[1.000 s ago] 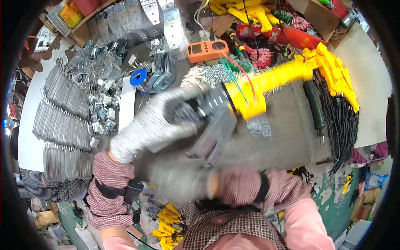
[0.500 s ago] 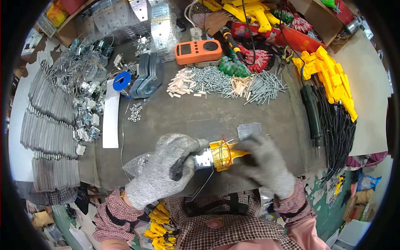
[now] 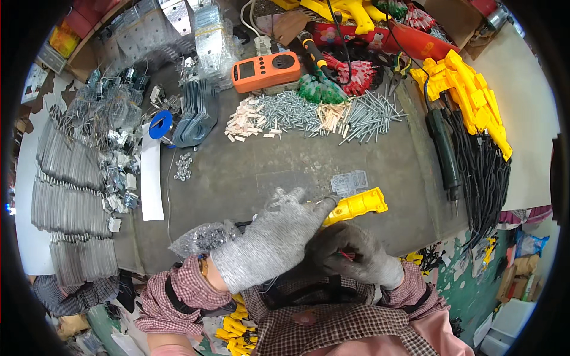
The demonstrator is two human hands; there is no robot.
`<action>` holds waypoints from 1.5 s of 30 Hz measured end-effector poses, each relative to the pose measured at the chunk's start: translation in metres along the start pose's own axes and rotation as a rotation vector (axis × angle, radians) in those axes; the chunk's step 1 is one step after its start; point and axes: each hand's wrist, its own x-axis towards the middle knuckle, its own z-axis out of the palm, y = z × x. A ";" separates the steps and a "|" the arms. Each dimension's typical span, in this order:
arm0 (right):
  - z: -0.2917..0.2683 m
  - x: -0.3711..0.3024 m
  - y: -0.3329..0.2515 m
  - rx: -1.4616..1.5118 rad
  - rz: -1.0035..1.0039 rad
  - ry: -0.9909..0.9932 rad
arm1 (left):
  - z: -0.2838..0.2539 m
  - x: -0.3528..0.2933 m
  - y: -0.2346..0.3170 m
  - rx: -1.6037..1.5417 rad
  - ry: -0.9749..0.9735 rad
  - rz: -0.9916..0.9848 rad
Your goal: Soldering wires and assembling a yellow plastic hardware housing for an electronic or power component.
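Observation:
My left hand (image 3: pixel 267 242), in a grey work glove, reaches across the near part of the bench and grips a yellow plastic handle shell (image 3: pixel 363 203). The shell's hollow side shows beyond my thumb; the metal part at its other end is hidden under the glove. My right hand (image 3: pixel 359 255), gloved too, is curled just below the shell at the bench's near edge. A short red wire (image 3: pixel 347 256) pokes out between its pinched fingers. Beyond the shell lies a flat grey, card-like piece (image 3: pixel 349 183). A clear plastic bag of small parts (image 3: pixel 205 236) rests beside my left wrist.
Screws (image 3: pixel 291 111) and pale pegs are heaped mid-bench, before an orange meter (image 3: pixel 266 71). A corded screwdriver (image 3: pixel 444 154), yellow shells (image 3: pixel 469 101) and black cables (image 3: pixel 478 184) lie right. Bent metal plates (image 3: pixel 195 113), a blue spool (image 3: pixel 160 124) and stacked grey tubes (image 3: pixel 74 204) stand left.
My left hand has moved right, over the metal end of the handle. My right hand has come down from the shell and now pinches a red wire. The shell has shifted right.

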 end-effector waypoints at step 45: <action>0.021 0.049 -0.018 -0.187 0.137 0.265 | 0.010 -0.043 -0.012 -1.008 0.461 -0.337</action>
